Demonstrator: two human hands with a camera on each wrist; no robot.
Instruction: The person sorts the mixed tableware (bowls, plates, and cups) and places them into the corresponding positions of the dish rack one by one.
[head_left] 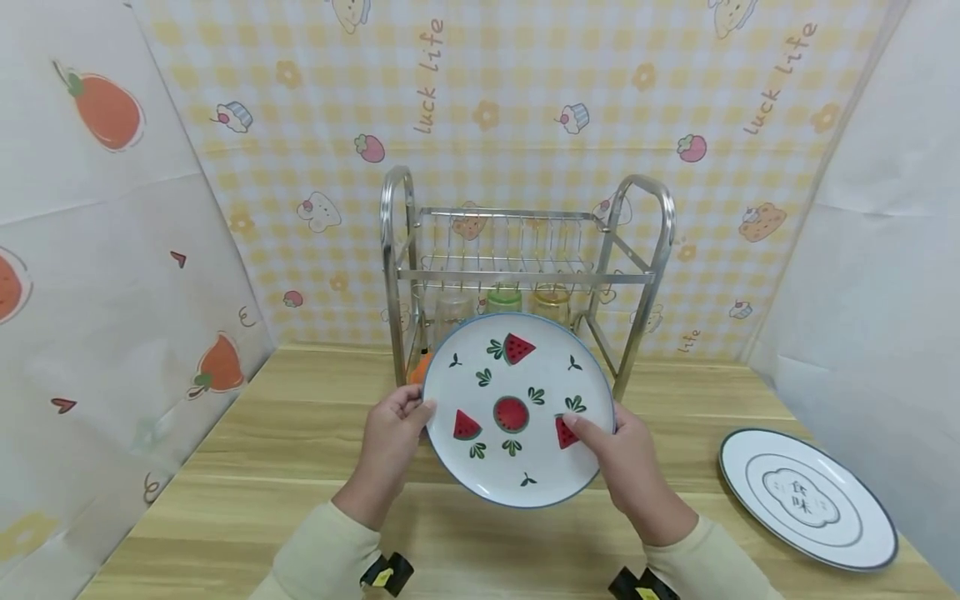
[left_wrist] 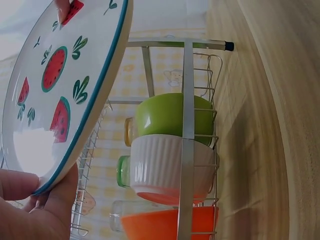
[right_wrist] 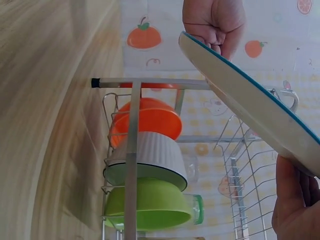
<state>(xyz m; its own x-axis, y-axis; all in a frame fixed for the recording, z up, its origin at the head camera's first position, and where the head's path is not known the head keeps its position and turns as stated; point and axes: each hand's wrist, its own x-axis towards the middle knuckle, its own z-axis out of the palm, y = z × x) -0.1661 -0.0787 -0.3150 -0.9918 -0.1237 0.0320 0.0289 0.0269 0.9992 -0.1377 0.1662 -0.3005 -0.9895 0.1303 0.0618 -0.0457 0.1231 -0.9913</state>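
A white plate (head_left: 517,367) with watermelon slices and a blue rim is held up, tilted, in front of a metal dish rack (head_left: 517,277). My left hand (head_left: 393,433) pinches its left edge, thumb on the face and fingers behind. At the right edge my right hand (head_left: 626,458) grips it the same way, the thumb lying over a watermelon slice. In the left wrist view the rack's lower tier holds a green bowl (left_wrist: 165,115), a white ribbed bowl (left_wrist: 157,162) and an orange bowl (left_wrist: 170,225). The rack's upper tier has upright wire slots.
A second white plate (head_left: 810,500) with a dark rim and printed characters lies on the wooden table (head_left: 225,500) to the right. Behind the bowls stand glass cups, among them a green one (head_left: 504,298) and a yellow one (head_left: 551,304). Patterned cloth walls enclose the back and sides.
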